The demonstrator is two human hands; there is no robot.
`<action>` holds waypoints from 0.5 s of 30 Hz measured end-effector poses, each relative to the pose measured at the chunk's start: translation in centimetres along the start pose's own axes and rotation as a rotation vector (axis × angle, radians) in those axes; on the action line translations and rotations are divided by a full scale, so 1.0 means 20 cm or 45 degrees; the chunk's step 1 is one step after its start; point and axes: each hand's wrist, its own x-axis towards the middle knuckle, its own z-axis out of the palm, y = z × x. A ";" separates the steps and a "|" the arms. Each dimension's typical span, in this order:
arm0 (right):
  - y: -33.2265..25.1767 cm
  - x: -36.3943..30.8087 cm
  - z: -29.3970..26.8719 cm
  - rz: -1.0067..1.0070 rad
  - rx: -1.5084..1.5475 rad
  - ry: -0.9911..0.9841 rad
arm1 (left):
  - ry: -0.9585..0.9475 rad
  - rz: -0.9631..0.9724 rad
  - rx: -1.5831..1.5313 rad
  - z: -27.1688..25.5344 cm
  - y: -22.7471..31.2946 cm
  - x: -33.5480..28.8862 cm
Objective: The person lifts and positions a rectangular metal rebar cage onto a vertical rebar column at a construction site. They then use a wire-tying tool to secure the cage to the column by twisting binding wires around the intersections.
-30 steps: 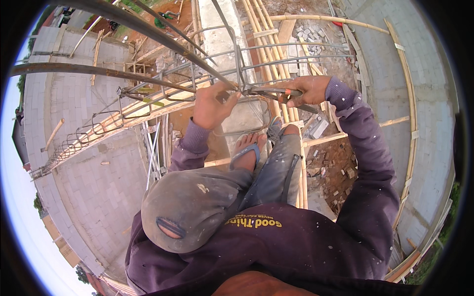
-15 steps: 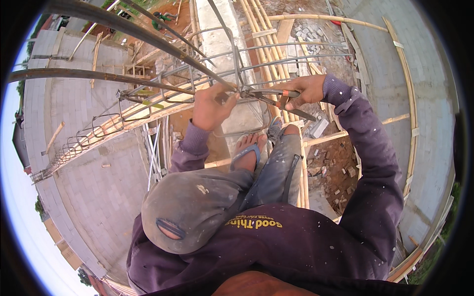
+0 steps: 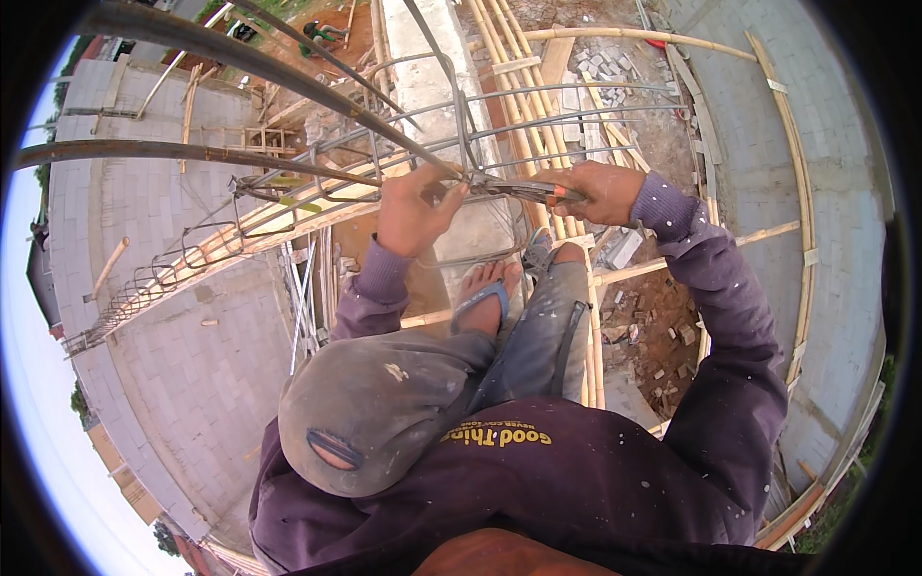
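Note:
My right hand (image 3: 607, 190) is closed round the orange-and-dark handles of a pair of pincers (image 3: 519, 189), which are squeezed together. Their jaws point left and meet a joint where steel bars and a bent stirrup (image 3: 459, 106) cross. Just left of the jaws, my left hand (image 3: 411, 211) is closed, thumb and forefinger pinched at the end of a thick rebar (image 3: 355, 110); whatever lies between the fingertips is too small to make out. Below the joint, my sandalled foot (image 3: 485, 305) rests on the concrete beam (image 3: 427, 82).
More long rebars (image 3: 173, 145) jut in from the upper left. A rebar cage (image 3: 192, 254) runs off left beside timber planks. Bamboo poles (image 3: 528, 96) lie right of the beam, above a lower floor with rubble (image 3: 672, 355). Grey block walls (image 3: 192, 384) stand on both sides. Another person (image 3: 312, 36) is far below.
The pincers' handles, spread apart before, are now squeezed together in my right hand. My left hand stays at the joint with hardly any movement.

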 end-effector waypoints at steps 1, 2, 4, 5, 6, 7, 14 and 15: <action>-0.01 -0.01 0.02 -0.002 0.057 0.060 | 0.001 0.011 0.005 0.00 -0.01 0.00; -0.02 -0.01 0.05 0.038 0.072 0.085 | 0.006 0.018 -0.006 0.00 -0.01 0.00; -0.02 -0.01 0.12 0.089 0.174 0.133 | 0.006 0.036 -0.035 0.00 -0.02 0.00; -0.02 0.03 0.16 0.164 0.236 0.154 | -0.006 0.007 -0.022 0.00 -0.03 0.00; -0.01 0.03 0.18 0.129 0.412 0.079 | -0.027 -0.017 -0.015 0.00 -0.03 0.00; 0.00 0.03 0.21 0.154 0.583 -0.021 | -0.049 -0.041 -0.008 0.00 -0.03 0.00; 0.02 0.04 0.30 0.033 0.834 -0.007 | -0.034 0.020 -0.059 -0.01 -0.03 0.00; 0.01 0.02 0.31 -0.046 0.556 0.217 | -0.048 -0.005 -0.028 -0.01 -0.03 0.00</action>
